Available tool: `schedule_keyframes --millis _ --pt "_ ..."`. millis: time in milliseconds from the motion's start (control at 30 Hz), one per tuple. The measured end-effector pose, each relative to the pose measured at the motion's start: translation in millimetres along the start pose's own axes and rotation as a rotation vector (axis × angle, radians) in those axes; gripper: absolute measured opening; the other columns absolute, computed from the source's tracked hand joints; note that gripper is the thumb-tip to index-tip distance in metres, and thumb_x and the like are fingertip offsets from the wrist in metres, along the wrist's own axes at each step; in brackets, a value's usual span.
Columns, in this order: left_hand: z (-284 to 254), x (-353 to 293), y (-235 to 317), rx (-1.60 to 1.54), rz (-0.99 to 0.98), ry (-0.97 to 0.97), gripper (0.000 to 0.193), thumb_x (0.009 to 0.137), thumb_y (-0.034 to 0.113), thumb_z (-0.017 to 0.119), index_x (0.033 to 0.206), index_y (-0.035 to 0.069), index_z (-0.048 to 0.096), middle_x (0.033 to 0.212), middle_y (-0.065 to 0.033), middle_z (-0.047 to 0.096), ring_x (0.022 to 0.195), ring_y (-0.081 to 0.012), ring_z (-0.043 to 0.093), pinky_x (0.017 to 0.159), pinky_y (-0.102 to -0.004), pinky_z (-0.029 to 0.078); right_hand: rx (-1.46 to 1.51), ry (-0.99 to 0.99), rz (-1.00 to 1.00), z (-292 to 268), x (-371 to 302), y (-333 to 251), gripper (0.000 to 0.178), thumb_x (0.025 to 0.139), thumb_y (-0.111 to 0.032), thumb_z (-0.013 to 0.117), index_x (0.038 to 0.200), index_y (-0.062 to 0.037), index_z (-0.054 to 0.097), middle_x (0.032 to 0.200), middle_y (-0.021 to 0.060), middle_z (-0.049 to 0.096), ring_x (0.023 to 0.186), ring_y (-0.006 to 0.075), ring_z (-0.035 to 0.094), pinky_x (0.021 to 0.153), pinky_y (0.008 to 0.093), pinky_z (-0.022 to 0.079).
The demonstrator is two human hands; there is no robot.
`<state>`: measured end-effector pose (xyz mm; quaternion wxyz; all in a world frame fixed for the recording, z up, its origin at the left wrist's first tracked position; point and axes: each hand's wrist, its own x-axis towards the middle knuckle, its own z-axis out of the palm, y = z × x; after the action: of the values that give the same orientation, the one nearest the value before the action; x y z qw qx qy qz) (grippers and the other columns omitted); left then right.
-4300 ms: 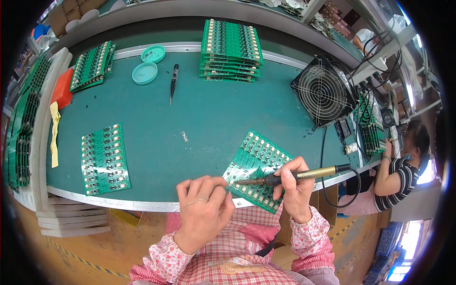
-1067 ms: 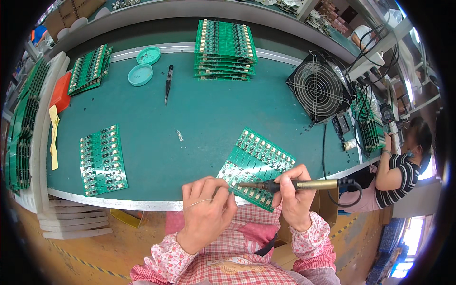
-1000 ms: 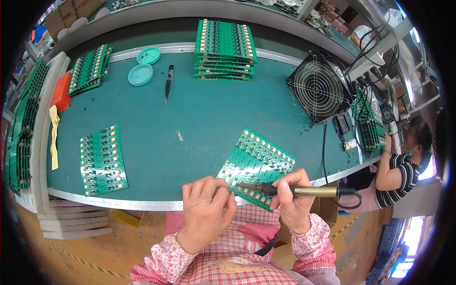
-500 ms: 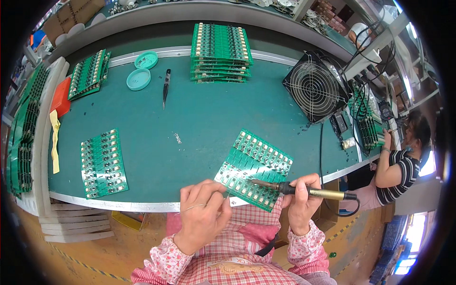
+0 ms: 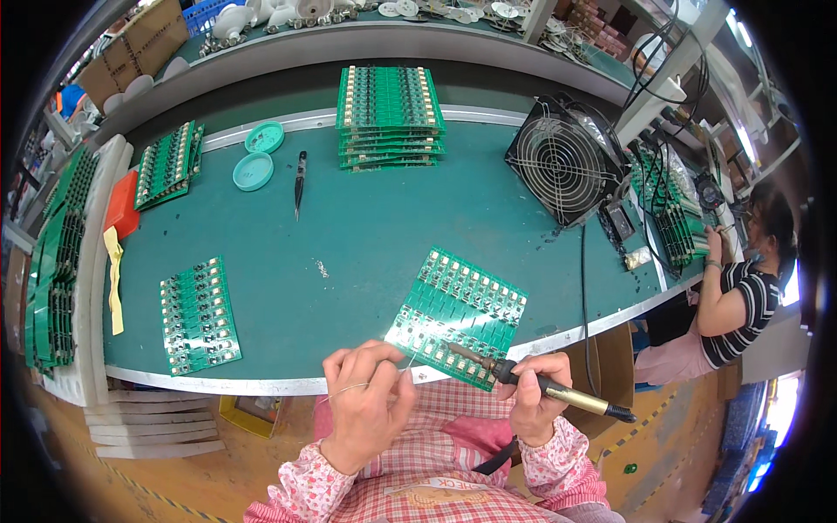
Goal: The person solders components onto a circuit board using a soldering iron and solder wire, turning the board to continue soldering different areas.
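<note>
Shifting rightward, soldering iron (image 5: 580,399) tip has left spot beside left hand (image 5: 366,392); right hand (image 5: 536,414) clamped around handle. Left fingers pinched together on thin wire (image 5: 349,387). Green circuit board (image 5: 462,305) at counter's (image 5: 296,305) near edge. Likely pause between joints.

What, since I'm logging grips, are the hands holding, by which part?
The right hand holds a soldering iron by its dark grip; the left hand pinches a thin wire near one end.

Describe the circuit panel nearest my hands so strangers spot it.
On the green worktop, find the near edge, right of centre. The circuit panel there sits slanted. Unlike the left panel or back stack, it lies under a soldering iron.
</note>
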<state>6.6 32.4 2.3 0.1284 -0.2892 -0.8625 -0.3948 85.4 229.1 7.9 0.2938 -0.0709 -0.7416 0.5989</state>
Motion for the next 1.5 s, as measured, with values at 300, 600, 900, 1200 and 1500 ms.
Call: schedule_keyframes --millis 300,600,900,1200,1500 --pt "-2.4 -0.5 -5.2 0.019 -0.005 0.0 0.014 0.076 0.001 0.067 0.074 0.006 0.054 0.096 -0.005 0.064 0.098 -0.0238 0.063 0.087 -0.0404 0.038 0.156 0.099 0.105 12.0 10.8 4.9 0.021 0.097 -0.019 0.056 0.101 0.0002 0.05 0.081 0.0092 0.062 0.054 0.011 0.06 0.05 0.0224 0.049" --pt "-13.2 2.8 -7.5 0.011 0.03 -0.067 0.015 0.076 0.002 0.068 0.073 0.007 0.054 0.1 -0.0051 0.066 0.107 -0.026 0.063 0.09 -0.0433 0.039 -0.05 0.039 0.021 34.8 25.2 13.1 0.021 0.102 -0.02 0.051 0.117 -0.0072 0.049 0.089 0.0061 0.065 0.095 0.0151 0.059 0.118 0.0474 0.022" --pt "-10.5 -11.8 -10.2 0.021 0.038 0.016 0.014 0.077 0.003 0.066 0.072 0.007 0.053 0.099 -0.0049 0.067 0.103 -0.026 0.064 0.09 -0.0436 0.04 0.027 0.078 0.051 41.7 23.6 11.3 0.02 0.103 -0.019 0.05 0.117 -0.0055 0.048 0.095 0.0069 0.061 0.091 0.0123 0.057 0.089 0.03 0.042" --pt "17.7 -28.6 -30.9 0.385 0.269 0.284 0.014 0.084 0.016 0.062 0.075 0.012 0.051 0.09 0.0018 0.065 0.08 -0.0149 0.065 0.084 -0.0361 0.035 -0.047 0.067 -0.064 42.5 21.0 18.5 0.012 0.099 -0.015 0.054 0.108 -0.0076 0.055 0.089 0.0064 0.063 0.092 0.0192 0.06 0.115 0.0515 0.027" --pt "28.9 -24.9 -29.0 0.401 0.292 0.337 0.012 0.076 0.008 0.062 0.073 0.012 0.051 0.083 0.0 0.064 0.073 -0.0188 0.06 0.077 -0.0381 0.036 -0.202 0.148 -0.212 44.0 22.2 38.3 0.014 0.09 -0.01 0.066 0.104 -0.0094 0.065 0.093 0.0056 0.066 0.089 0.021 0.063 0.11 0.0483 0.034"
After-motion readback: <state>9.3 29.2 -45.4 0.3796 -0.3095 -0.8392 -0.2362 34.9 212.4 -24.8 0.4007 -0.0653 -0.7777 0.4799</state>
